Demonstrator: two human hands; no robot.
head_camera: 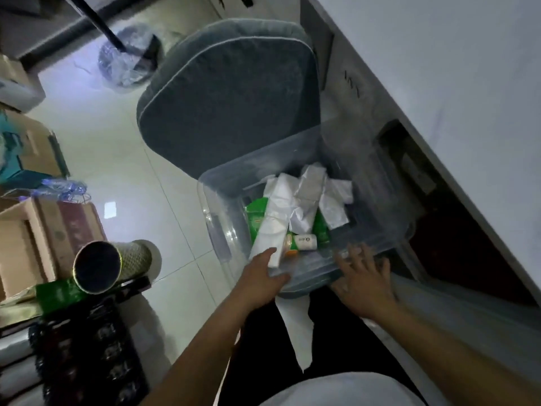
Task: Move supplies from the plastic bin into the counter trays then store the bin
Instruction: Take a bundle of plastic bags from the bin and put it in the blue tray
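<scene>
A clear plastic bin (234, 183) sits low on the floor in front of me, beside the white counter (439, 83). Inside lie white paper-wrapped packs (298, 197), green packets (256, 213) and a small white bottle (306, 241). My left hand (260, 276) grips the bin's near rim at its left, fingers touching a long white pack (270, 235). My right hand (363, 276) rests with spread fingers on the near rim at the right. Whether it grips the rim is unclear. No counter trays are in view.
A grey cushioned chair seat (228, 95) stands just beyond the bin. Cardboard boxes (44, 230), a metal-rimmed tube (111, 265) and dark packaged goods (87, 347) crowd the left. A plastic-lined waste basket (128, 54) stands at the back. A dark opening (456, 253) lies under the counter.
</scene>
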